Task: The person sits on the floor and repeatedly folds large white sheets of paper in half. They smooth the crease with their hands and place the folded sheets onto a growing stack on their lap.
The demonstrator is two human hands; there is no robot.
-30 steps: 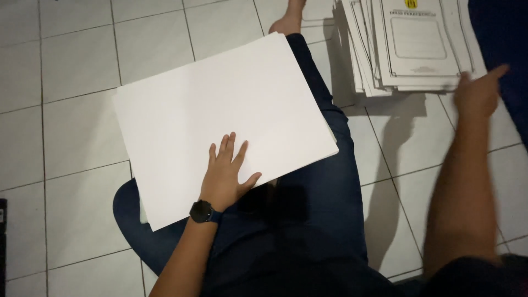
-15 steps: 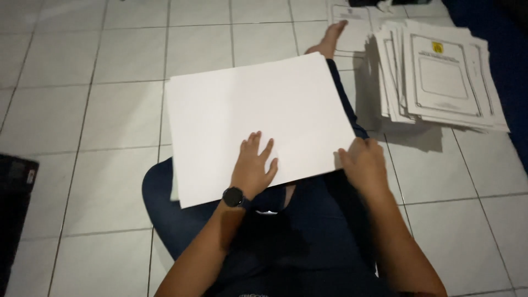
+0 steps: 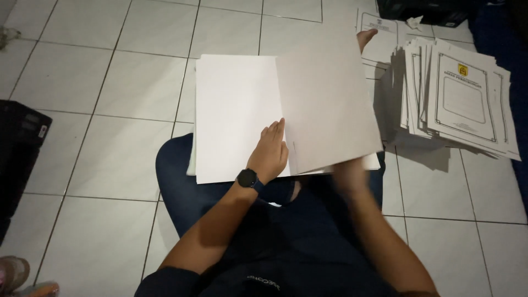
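The large white sheet (image 3: pixel 234 121) lies across the person's lap, on legs in dark blue trousers (image 3: pixel 181 181), over the white tiled floor (image 3: pixel 88 82). Half a second ago it lay fully flat and unfolded; now its right half (image 3: pixel 327 104) has been lifted and swung up over the middle, so it stands as a raised, shaded flap above the flat left half.

The left hand (image 3: pixel 269 151), with a black round watch (image 3: pixel 247 178) at the wrist, rests flat on the sheet with fingers together and extended, pressing along the line where the flap rises; earlier its fingers were spread further back on the sheet. The right hand (image 3: pixel 349 176) has moved from the sheet's right edge to the lower corner of the flap; it is blurred, and whether it pinches the paper or merely props it cannot be told.

Right of the sheet, on the floor, sits a fanned stack of white printed covers (image 3: pixel 456 99); the top one bears a thin black rectangular border and a small yellow emblem near its top. Beyond the sheet's far edge a bare foot (image 3: pixel 366 38) shows. Well left of the sheet stands a black box-like object (image 3: pixel 19 148).
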